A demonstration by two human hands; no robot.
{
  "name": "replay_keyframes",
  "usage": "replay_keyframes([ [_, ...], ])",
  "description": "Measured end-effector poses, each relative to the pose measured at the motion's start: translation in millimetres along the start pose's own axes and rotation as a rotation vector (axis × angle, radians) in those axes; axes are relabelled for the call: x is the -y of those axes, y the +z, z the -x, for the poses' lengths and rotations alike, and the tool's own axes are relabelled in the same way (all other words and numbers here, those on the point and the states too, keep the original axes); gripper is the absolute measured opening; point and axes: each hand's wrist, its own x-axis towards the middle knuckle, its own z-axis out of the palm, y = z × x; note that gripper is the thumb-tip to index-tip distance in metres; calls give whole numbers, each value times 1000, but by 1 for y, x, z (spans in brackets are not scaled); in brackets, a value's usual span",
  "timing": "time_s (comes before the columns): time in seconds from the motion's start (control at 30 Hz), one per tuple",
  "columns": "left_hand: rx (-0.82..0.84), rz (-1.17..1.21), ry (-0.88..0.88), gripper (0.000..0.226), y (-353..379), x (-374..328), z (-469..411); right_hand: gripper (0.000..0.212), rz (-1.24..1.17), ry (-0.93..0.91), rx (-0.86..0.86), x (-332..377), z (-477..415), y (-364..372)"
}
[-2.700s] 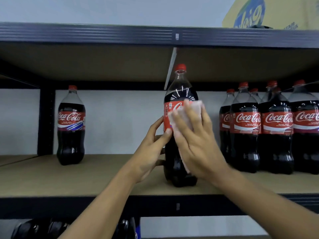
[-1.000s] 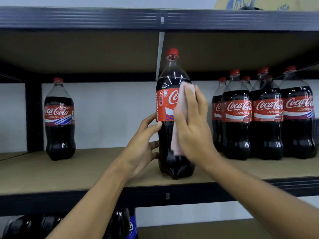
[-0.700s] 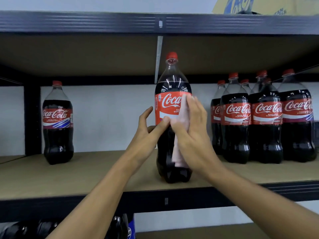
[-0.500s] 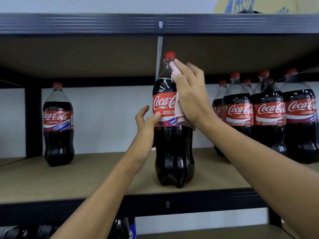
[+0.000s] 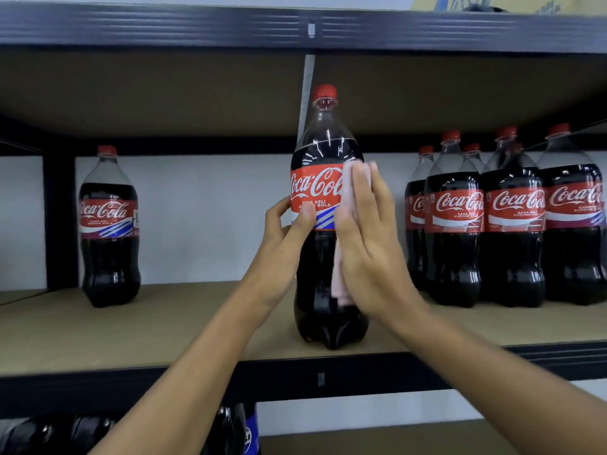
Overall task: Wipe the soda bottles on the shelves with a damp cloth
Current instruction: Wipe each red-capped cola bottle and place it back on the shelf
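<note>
Head view: left hand [image 5: 285, 231] grip wraps the label band of the dark cola bottle with red cap [image 5: 323, 152], thumb on the front. Right hand [image 5: 368, 244] lies flat, fingers straight, pressing the pale pink cloth [image 5: 341, 284] to the bottle's right flank. Bottle upright at the near edge of the brown board shelf [image 5: 164, 326]. Step, as judged: wiping the body. Next probably calls for turning it to reach the unwiped side, then the clustered bottles [image 5: 512, 224] at right.

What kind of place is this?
Likely a shop stockroom or storeroom: dark metal shelving, a cluster of identical cola bottles, and a cardboard box on the top shelf.
</note>
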Motion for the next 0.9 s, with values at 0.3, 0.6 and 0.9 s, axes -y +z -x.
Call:
replay_keyframes([
  [0.3, -8, 18, -1, 73, 1, -1, 4, 46, -112, 56, -78, 20, -55, 1],
  [0.6, -80, 75, -31, 33, -2, 3, -1, 52, -67, -13, 94, -1, 28, 1],
  [0.9, -96, 59, -27, 48, -3, -4, -6, 40, -210, 114, -64, 20, -81, -4],
])
